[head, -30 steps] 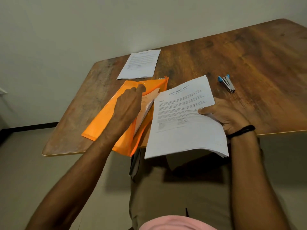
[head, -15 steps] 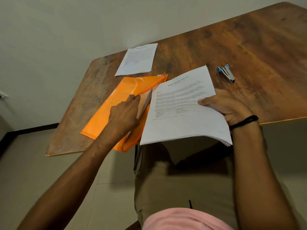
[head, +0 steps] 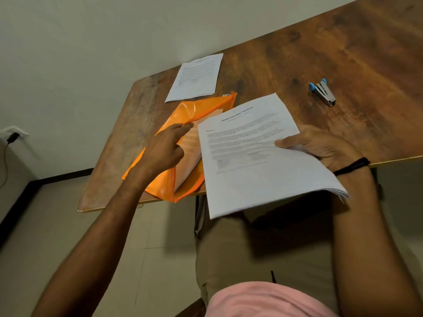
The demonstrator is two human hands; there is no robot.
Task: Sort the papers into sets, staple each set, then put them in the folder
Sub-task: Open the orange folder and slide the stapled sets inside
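An orange plastic folder (head: 164,188) lies at the table's near left edge, its top flap lifted, with paper showing inside. My left hand (head: 163,152) pinches the flap's edge and holds it up. My right hand (head: 320,145) grips a thick set of printed papers (head: 251,161) by its right side. The set tilts over the table edge and my lap, its left edge next to the folder's opening. Another set of papers (head: 196,76) lies flat at the table's far left. A small blue and silver stapler (head: 322,91) rests on the wood to the right.
The wooden table (head: 343,53) stands against a pale wall. Its near edge runs just in front of my lap. A wall socket with a black cable (head: 11,136) sits low on the left. Tiled floor lies below.
My left hand slid down the flap toward me and now holds it lower. The paper set in my right hand shifted slightly left, toward the folder's opening.
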